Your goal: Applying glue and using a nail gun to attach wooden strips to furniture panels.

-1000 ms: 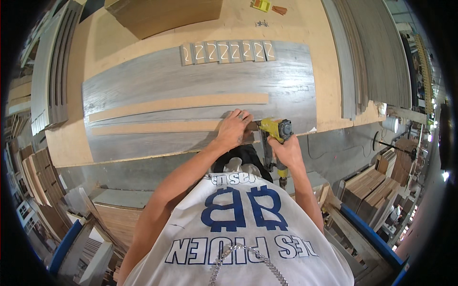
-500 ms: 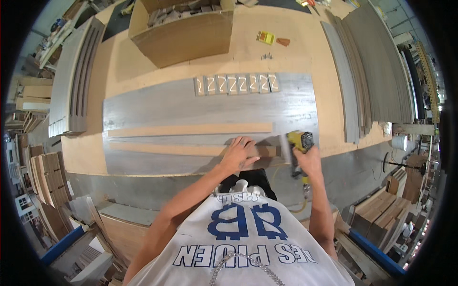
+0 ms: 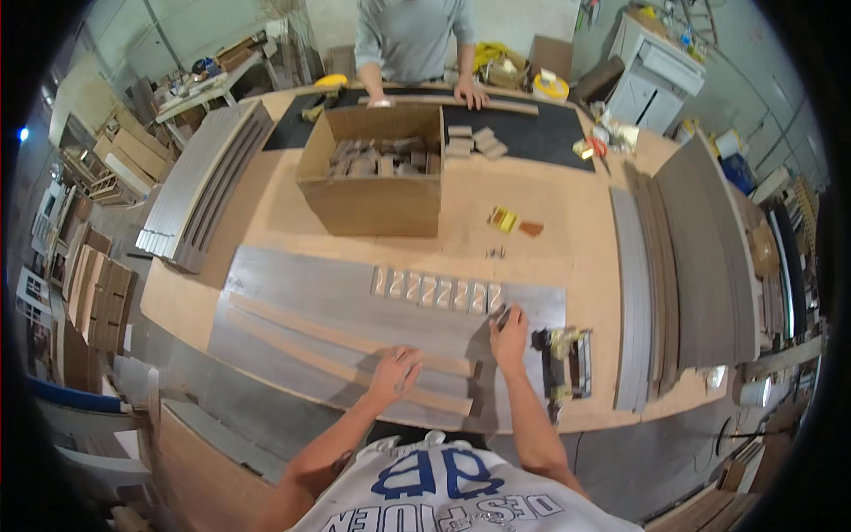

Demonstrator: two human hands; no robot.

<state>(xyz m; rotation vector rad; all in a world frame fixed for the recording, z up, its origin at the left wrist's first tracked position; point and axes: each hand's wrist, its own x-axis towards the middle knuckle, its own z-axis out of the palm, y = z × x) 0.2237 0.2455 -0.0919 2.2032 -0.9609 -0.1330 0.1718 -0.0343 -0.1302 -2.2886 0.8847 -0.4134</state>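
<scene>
The left hand (image 3: 394, 374) lies over two strips (image 3: 448, 402) on the near half of a grey panel (image 3: 310, 279), fingers loosely laid out and gripping nothing that shows. At the panel's right edge rests a nail gun (image 3: 558, 355), let go within the last half second by the right hand (image 3: 510, 330). That hand is now near the panel's far edge, at the right end of a row of blocks (image 3: 437, 291) marked with pale squiggles; its fingers bend in on something dark, though whether they grip it cannot be told. The switch suggests a pause in nailing, with attention on the blocks. Beyond the panel, on the wooden surface (image 3: 567, 222), lie dark bits (image 3: 496, 254), a yellow case (image 3: 503, 219) and an orange-brown piece (image 3: 531, 229). A carton (image 3: 372, 206) of offcuts (image 3: 381, 160) stands past the panel's middle. Farthest from the panel, a co-worker (image 3: 412, 40) in grey has hands at a strip on a dark mat (image 3: 558, 142).
</scene>
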